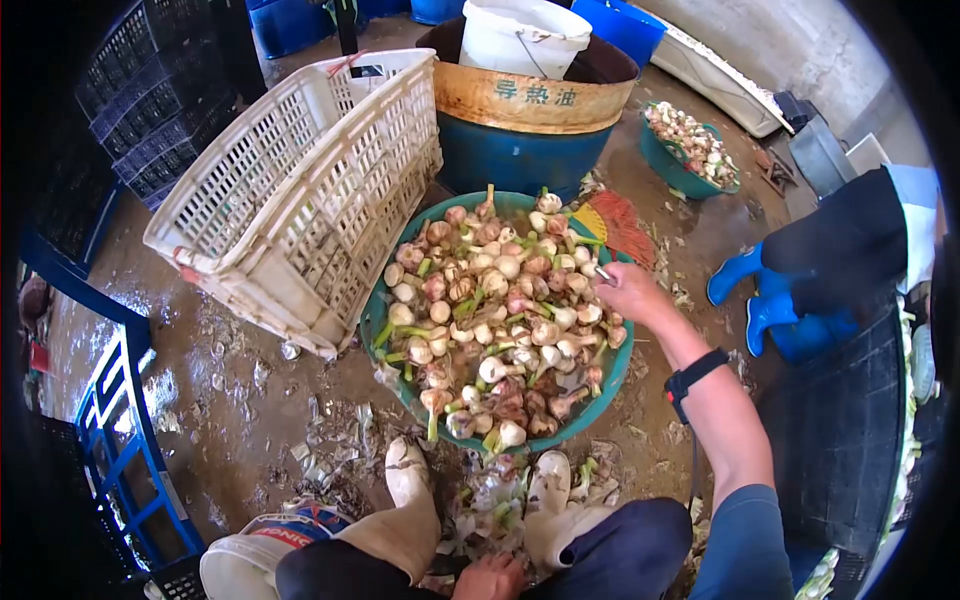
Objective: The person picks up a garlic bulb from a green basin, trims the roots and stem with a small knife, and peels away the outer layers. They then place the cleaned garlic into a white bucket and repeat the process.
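Garlic heaped in basin, right hand on right edge

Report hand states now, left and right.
Left hand: at the frame's edge, grip cannot be told.
Right hand: closed on something small over the garlic basin.

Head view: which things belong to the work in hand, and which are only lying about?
In use: right hand, garlic, green basin.
Lying about: white crate, bucket, blue drum, far basin, blue rack.
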### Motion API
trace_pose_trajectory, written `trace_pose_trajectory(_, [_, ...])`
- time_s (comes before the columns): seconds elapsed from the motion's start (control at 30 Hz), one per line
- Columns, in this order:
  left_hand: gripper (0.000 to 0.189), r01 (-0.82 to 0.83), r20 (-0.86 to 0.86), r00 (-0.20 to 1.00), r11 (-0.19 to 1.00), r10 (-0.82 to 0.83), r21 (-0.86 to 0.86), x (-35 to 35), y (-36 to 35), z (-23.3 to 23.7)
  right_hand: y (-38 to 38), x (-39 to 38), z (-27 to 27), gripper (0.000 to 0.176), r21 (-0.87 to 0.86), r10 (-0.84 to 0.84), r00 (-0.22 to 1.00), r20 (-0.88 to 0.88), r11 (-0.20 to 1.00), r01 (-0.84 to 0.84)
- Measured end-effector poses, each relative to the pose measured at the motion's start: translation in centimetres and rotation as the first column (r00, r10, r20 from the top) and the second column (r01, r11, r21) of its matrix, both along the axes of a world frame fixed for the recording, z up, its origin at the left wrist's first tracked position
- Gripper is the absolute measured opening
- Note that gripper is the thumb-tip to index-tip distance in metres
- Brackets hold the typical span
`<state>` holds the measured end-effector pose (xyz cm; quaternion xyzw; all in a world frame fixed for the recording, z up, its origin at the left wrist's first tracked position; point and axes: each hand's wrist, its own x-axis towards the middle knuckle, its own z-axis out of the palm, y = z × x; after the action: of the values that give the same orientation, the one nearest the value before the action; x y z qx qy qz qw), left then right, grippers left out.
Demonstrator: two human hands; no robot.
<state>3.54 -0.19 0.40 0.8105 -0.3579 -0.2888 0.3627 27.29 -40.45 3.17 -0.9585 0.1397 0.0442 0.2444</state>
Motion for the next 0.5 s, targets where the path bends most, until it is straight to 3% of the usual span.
trace_pose_trajectory(0.13, [0.028,-0.061,-0.117,0.991,0.998,0.061,-0.004,1.6,-0.8,0.3,1.3,5.7,-2.1,0.024,-0.059,0.034,0.999,-0.017,0.998,-0.035])
trace_pose_trajectory(0.17, [0.029,-0.069,-0.152,0.986,0.998,0.07,0.009,1.8,-0.9,0.0,2.2,7.1,-1.7,0.027,-0.072,-0.024,0.993,-0.118,0.997,0.015])
trace_pose_trajectory(0.27, [0.03,-0.027,-0.308,0.95,0.995,0.057,0.1,2.9,-1.2,-0.4,1.5,11.0,-5.8,0.028,-0.093,0.056,0.983,-0.177,0.993,-0.073])
trace_pose_trajectory(0.3, [0.03,-0.026,-0.321,0.945,0.994,0.059,0.107,2.9,-1.3,-0.7,2.0,11.6,-5.9,0.034,-0.062,0.03,0.962,-0.271,0.997,-0.049])
trace_pose_trajectory(0.4, [0.031,-0.099,-0.324,0.938,0.991,0.122,0.087,2.9,-1.4,-1.3,2.2,13.4,-8.4,0.045,-0.255,0.079,0.953,-0.291,0.954,-0.157])
trace_pose_trajectory(0.43, [0.031,-0.137,-0.32,0.935,0.988,0.152,0.069,2.9,-1.5,-1.2,1.9,13.9,-8.5,0.066,-0.219,0.064,0.92,-0.387,0.963,-0.159])
trace_pose_trajectory(0.5, [0.031,-0.139,-0.361,0.918,0.986,0.162,0.088,3.0,-1.7,-0.7,2.2,13.2,-8.5,0.057,-0.261,0.056,0.91,-0.41,0.949,-0.177])
